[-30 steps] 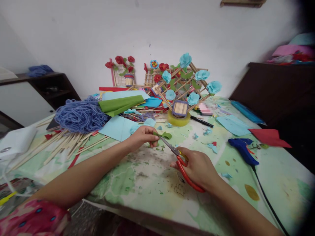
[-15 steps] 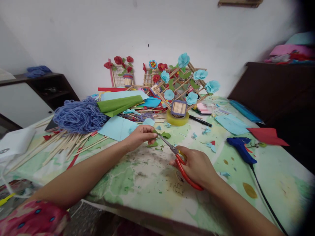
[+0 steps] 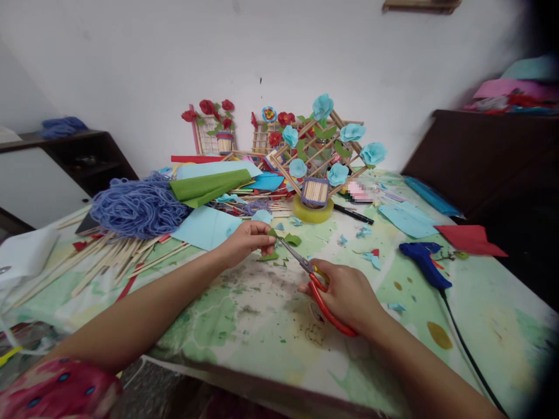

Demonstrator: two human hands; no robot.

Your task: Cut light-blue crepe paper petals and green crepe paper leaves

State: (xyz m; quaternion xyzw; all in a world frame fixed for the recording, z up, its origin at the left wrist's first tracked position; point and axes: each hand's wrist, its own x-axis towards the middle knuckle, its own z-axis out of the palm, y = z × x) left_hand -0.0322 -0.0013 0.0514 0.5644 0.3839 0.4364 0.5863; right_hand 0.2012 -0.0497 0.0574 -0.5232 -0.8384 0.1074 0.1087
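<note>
Scissor handles: the right hand (image 3: pixel 347 297) covers much of the red loops of the scissors (image 3: pixel 311 269); I can't see the fingers inside them.
Green scrap: the green paper piece (image 3: pixel 292 239) runs under the left hand (image 3: pixel 244 241); I cannot make out its outline.
Blurred patch: a pink-white thing (image 3: pixel 360 191) toward the table's far edge is pixelated.
Cord: the glue gun (image 3: pixel 421 262) cord (image 3: pixel 471 361) leaves my view at the bottom.
White object (image 3: pixel 24 256): cut off at the left.

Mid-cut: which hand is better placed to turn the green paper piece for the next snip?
Left, probably: the left hand pinches the green paper piece right at the blades, while the right hand is occupied gripping the scissors.
</note>
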